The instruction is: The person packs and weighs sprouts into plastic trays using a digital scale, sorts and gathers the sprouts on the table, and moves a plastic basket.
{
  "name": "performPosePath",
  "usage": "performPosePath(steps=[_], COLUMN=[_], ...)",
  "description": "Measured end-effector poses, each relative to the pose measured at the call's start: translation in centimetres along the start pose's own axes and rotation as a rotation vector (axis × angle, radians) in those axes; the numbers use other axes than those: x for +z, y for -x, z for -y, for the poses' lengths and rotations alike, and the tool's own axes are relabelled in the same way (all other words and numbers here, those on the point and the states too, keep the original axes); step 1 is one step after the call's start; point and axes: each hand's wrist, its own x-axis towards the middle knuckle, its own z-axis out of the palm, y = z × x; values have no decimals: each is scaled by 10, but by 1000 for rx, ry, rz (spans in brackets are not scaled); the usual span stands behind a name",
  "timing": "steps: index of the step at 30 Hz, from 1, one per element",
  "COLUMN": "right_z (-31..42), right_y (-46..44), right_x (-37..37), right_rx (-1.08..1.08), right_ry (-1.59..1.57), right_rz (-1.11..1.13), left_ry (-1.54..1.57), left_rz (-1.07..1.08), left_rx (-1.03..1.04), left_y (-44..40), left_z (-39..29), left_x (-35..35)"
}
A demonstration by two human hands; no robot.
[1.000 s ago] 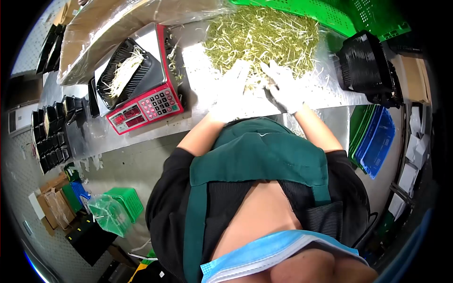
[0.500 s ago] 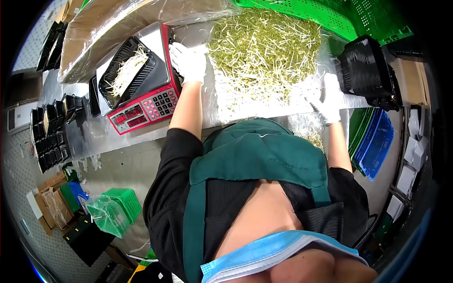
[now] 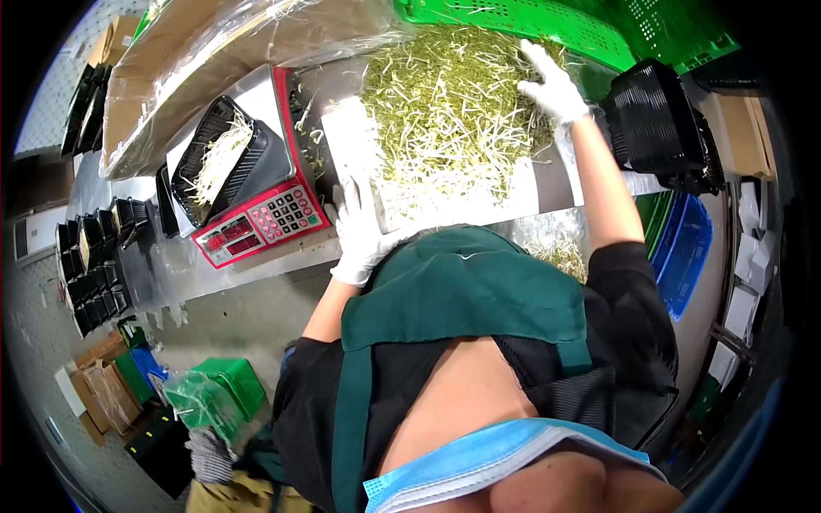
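A wide layer of bean sprouts point(image 3: 449, 111), green and white, covers the table in front of me. My right hand point(image 3: 556, 90), in a white glove, rests at the right side of the sprouts with its fingers spread and nothing held. My left hand point(image 3: 359, 231), gloved too, is at the table's front edge, between the scale and my green apron point(image 3: 466, 274). Its fingers are apart and grip nothing. Left of it stands a red scale point(image 3: 261, 224) carrying a black plastic tray point(image 3: 184, 184) with a small heap of pale sprouts.
Nested black trays point(image 3: 650, 120) stand at the right, beside a green crate point(image 3: 513, 34). More black trays point(image 3: 94, 248) are at the far left. A plastic-lined cardboard box point(image 3: 141, 103) is behind the scale. Another person's grey-gloved hand point(image 3: 209, 455) shows at the lower left.
My right hand has moved up along the sprouts' right side. My left hand has come back from beside the scale to the table edge. Another person has entered at the lower left.
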Motion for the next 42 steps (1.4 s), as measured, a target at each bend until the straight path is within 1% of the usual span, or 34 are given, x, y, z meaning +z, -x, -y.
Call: performPosePath(steps=[1,2,4,5,6,8,9,10,12,13,14,16,17,18,20,21,22,24,25,26,27,28,29,30,31,32,33,34,36,37,38,40,41,42], right_z=[-22,-33,24,23,31,46,37,24,37,23,34,68,57,53,55,68,66,102,99,93,92,86,101,117,109,110,112,112,72,76,85,89,74,63], right_y=[-19,-33,-35,-46,-49,-56,-53,-61,-46,-46,-34,-6,0,7,29,46,62,85,83,79,77,75,69,66,60,53,45,36,-4,-18,-31,-50,-66,-69], right_x=[13,24,15,22,26,8,13,-1,-34,-38,-36,-34,-20,-15,-9,-2,21,33,40,51,56,50,29,9,5,-1,-9,-12,12,15,21,49,61,65], right_rx=[77,152,272,158,125,191,153,120,-50,119,127,11,-18,-194,-86,5,-186,-445,-446,-393,-336,-409,-294,-175,-148,-150,-236,-323,-27,-5,17,94,-13,-57], right_ry=[-39,-78,120,202,75,15,-492,-376,-680,-558,-558,-435,-540,-292,-160,-87,30,79,83,72,61,55,-89,-232,-545,-543,-395,-248,-539,-337,-136,328,302,190], right_rz=[43,86,214,303,259,303,154,217,173,244,245,436,547,415,288,311,246,100,102,91,80,2,70,138,241,237,259,282,368,274,178,154,271,231], left_ry=[-132,-136,247,258,254,229,207,207,250,273,276,174,86,90,229,162,162,96,217,220,294,366,449,450,437,423,354,352,160,275,268,263,288,193], left_rz=[23,19,-75,-42,-41,-32,-23,-29,-69,-81,-74,-102,-112,-116,18,-73,-78,28,-136,-134,-211,-292,-291,-290,-248,-208,-115,-120,-119,-70,-69,-257,-294,-213], left_rx=[81,71,315,262,256,249,292,294,260,243,243,283,338,340,326,400,403,490,609,608,576,545,467,470,458,445,478,475,329,318,311,281,286,127], left_y=[-7,-16,-39,-49,-55,-59,-58,-57,-44,-38,-34,-32,-34,-42,-57,-68,-77,-89,-98,-99,-98,-100,-100,-97,-94,-94,-90,-82,-61,-54,-52,-50,-64,-83], left_z=[-4,-11,-26,-28,-33,-39,-33,-26,-13,-11,-12,-17,-15,-20,-33,-39,-46,-58,-57,-60,-64,-67,-75,-78,-77,-72,-53,-39,-21,-7,-4,0,3,7], left_x=[1,4,13,22,24,25,21,14,0,-2,-2,-1,5,6,13,21,20,19,31,34,34,32,19,8,-4,-14,-13,-8,-10,-8,-6,-2,2,-2])
